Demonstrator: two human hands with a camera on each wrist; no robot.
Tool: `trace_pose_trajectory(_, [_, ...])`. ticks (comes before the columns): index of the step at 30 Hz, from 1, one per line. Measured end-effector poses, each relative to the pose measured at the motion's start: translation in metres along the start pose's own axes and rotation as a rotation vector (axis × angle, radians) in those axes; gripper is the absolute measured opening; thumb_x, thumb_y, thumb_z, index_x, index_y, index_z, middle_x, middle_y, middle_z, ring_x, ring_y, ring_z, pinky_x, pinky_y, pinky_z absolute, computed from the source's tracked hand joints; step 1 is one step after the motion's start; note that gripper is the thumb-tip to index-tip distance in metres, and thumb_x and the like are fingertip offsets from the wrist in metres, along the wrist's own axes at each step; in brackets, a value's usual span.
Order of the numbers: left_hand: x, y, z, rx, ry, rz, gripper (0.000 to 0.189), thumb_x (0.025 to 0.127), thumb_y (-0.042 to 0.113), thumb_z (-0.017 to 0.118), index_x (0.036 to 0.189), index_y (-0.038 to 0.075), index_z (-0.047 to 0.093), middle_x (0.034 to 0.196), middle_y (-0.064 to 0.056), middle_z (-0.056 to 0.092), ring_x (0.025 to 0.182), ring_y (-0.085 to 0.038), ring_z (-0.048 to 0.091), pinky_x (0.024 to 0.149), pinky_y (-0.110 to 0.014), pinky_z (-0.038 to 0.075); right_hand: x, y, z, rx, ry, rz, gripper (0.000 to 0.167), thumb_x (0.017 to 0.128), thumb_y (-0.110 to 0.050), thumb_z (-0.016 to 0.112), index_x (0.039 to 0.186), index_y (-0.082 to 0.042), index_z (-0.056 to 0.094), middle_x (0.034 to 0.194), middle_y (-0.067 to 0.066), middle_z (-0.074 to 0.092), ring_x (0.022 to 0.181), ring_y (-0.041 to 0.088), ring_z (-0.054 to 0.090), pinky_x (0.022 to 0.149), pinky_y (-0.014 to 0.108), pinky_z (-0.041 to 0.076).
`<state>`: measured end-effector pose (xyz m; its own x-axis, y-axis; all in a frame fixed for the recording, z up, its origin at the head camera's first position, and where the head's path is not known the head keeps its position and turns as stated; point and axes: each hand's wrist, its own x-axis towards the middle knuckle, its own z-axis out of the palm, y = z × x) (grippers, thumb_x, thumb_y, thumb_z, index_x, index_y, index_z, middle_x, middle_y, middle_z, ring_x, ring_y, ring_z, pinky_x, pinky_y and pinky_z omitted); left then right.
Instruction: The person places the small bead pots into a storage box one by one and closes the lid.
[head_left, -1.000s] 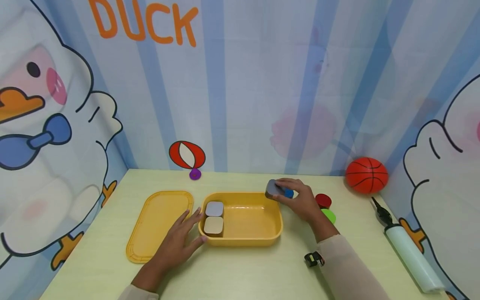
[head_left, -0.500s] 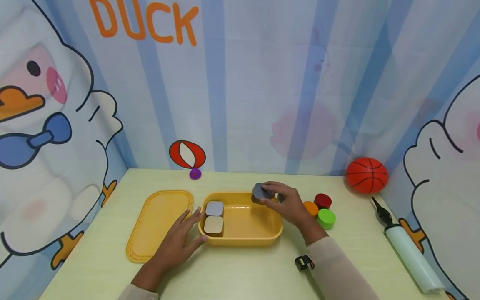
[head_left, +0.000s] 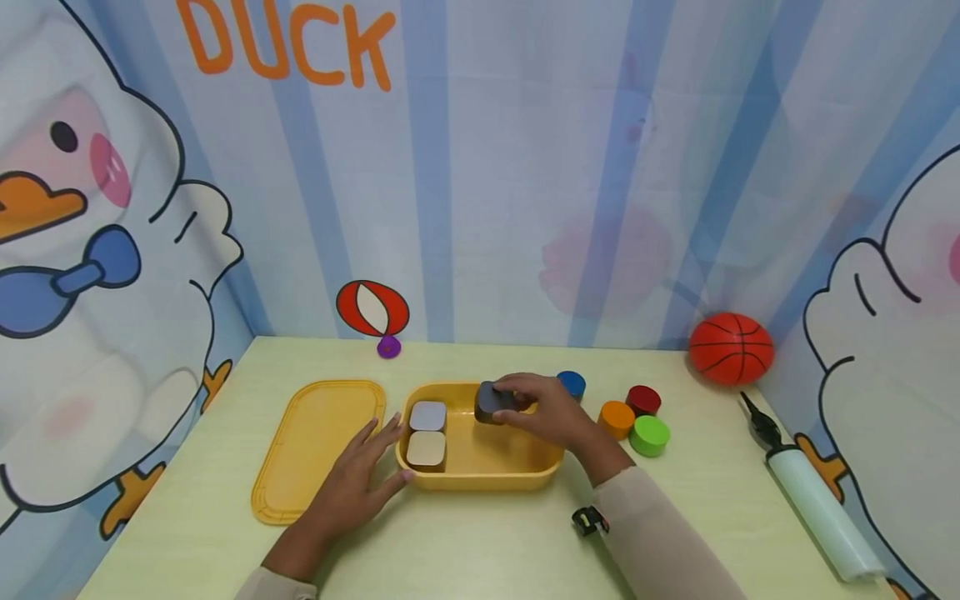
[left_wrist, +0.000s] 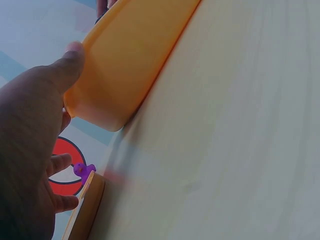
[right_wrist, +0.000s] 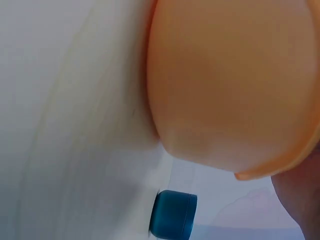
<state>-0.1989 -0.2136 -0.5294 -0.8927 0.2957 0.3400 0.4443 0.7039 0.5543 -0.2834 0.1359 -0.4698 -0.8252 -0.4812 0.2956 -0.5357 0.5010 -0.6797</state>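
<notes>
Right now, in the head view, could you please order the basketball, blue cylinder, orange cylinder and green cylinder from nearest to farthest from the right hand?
From the right hand:
1. Blue cylinder: just beyond it.
2. Orange cylinder: to its right.
3. Green cylinder: right of the orange one.
4. Basketball: far right, near the backdrop.

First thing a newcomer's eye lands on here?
Probably the yellow container mid-table, with the right hand gripping a dark grey block over or just inside it. Next, likely the red basketball at the far right of the table. The orange DUCK lettering, upper left on the striped backdrop, also stands out.
</notes>
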Motion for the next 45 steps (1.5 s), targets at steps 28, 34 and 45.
trace_pose_trajectory(28, [0.0,-0.003,0.003,0.007,0.026,0.033,0.067,0.1,0.038,0.081,0.159,0.013,0.057,0.173,-0.006,0.047,0.16,-0.052,0.039,0.121,-0.075,0.042,0.034,-0.004,0.037,-0.01,-0.222,0.135,0.047,0.098,-0.022,0.085,0.141,-0.006,0.073,0.128,0.01,0.078,0.085,0.014,0.063,0.074,0.027,0.055])
trace_pose_trajectory(34, [0.0,-0.003,0.003,0.008,0.008,0.015,0.069,0.1,0.04,0.08,0.159,0.014,0.057,0.174,-0.005,0.046,0.161,-0.05,0.038,0.122,-0.074,0.041,0.033,-0.007,0.04,-0.027,-0.229,0.161,0.046,0.099,-0.023,0.084,0.141,-0.005,0.073,0.127,0.008,0.077,0.088,0.014,0.062,0.077,0.03,0.056])
trace_pose_trajectory(45, [0.0,-0.001,0.001,0.001,0.006,0.009,0.069,0.1,0.04,0.08,0.16,0.014,0.056,0.174,-0.005,0.046,0.161,-0.05,0.038,0.122,-0.074,0.041,0.031,-0.009,0.04,-0.12,-0.277,0.12,0.048,0.104,-0.027,0.078,0.147,-0.01,0.069,0.141,0.009,0.068,0.109,0.02,0.069,0.095,0.039,0.062])
